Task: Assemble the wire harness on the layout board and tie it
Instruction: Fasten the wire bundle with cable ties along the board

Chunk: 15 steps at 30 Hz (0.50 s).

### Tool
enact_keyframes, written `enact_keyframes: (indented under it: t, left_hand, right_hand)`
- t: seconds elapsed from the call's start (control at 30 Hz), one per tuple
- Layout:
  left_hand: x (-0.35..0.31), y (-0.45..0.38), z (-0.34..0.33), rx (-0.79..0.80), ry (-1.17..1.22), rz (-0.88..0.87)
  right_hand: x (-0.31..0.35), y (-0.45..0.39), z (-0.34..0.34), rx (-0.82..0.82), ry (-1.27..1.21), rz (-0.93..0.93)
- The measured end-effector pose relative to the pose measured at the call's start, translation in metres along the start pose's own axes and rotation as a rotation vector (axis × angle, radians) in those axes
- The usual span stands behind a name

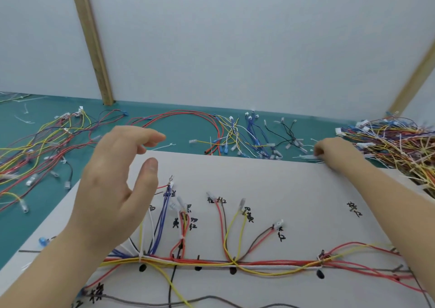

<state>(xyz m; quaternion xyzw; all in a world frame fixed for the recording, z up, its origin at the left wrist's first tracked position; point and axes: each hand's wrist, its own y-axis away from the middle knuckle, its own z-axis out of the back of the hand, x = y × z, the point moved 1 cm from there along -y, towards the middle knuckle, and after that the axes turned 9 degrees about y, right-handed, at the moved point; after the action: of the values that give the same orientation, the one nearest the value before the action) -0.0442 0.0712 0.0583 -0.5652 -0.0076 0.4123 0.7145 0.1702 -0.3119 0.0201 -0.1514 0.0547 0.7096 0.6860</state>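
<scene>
A grey layout board [282, 190] with black handwritten labels lies before me. Along its near edge runs the wire harness [235, 263], a bundle of red, yellow and white wires with branches up to small terminals. My left hand [113, 185] hovers above the board's left part, fingers loosely spread, holding nothing. My right hand [334, 152] reaches to the board's far right edge, its fingers curled down onto a small pile of white cable ties [306, 158]. Whether it holds one I cannot make out.
The board lies on a green mat [183, 131]. Loose wires [42, 143] lie scattered at left, short wire sets [247, 133] in the middle, a big tangled heap of harnesses [395, 143] at right. White panels with wooden posts [94, 48] close the back.
</scene>
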Motion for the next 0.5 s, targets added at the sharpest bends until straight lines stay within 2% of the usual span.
enact_keyframes:
  t: [0.5]
  left_hand:
    - [-0.0014,-0.0001,-0.0007,0.006,-0.070,0.023]
  right_hand:
    - [-0.0099,0.0073,0.0072,-0.183,-0.016,0.075]
